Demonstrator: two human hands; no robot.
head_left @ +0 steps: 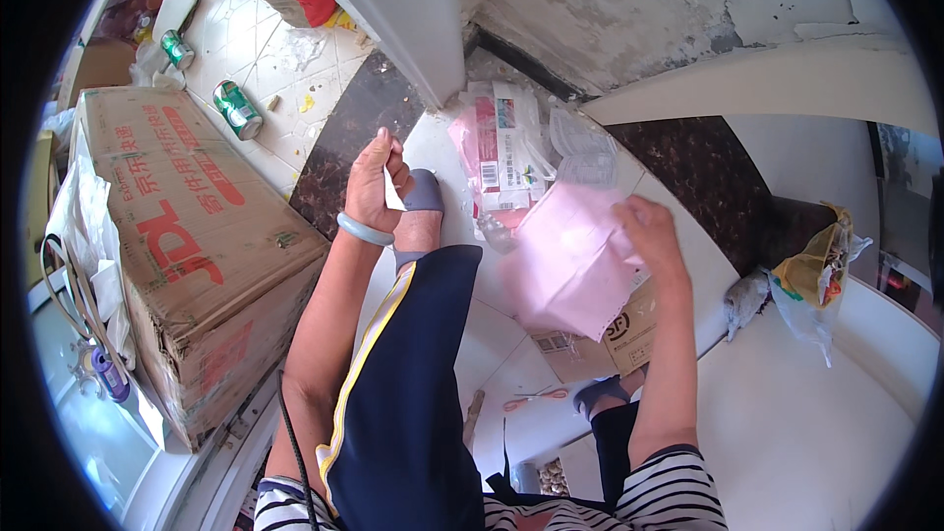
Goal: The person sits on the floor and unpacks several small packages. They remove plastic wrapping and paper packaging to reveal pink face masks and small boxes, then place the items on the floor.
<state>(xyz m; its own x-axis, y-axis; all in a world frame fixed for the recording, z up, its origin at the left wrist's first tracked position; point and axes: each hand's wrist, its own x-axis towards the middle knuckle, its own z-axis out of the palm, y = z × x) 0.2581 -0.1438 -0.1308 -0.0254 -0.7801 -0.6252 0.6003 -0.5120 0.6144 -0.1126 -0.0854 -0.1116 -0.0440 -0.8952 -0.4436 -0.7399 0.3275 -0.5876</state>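
Observation:
My left hand (375,181) is closed around a small white scrap of paper (392,192), whose pointed end hangs below the fingers. Between finger and thumb, my right hand (651,232) pinches the edge of a pink sheet (571,262), blurred and creased; paper or thin plastic, I cannot tell. Beyond the sheet, a heap of flattened printed packaging (509,140) in clear plastic lies on the tiles. A printed leaflet (585,151) lies against its right side. The pink sheet partly covers a small cardboard box (630,328).
A large taped cardboard carton (199,221) stands at the left. Green drink cans (237,110) lie on the floor behind it. Scissors with orange handles (535,399) rest near my feet. An opened yellow bag (815,262) with contents sits at the right. Peeling wall (627,7) rises ahead.

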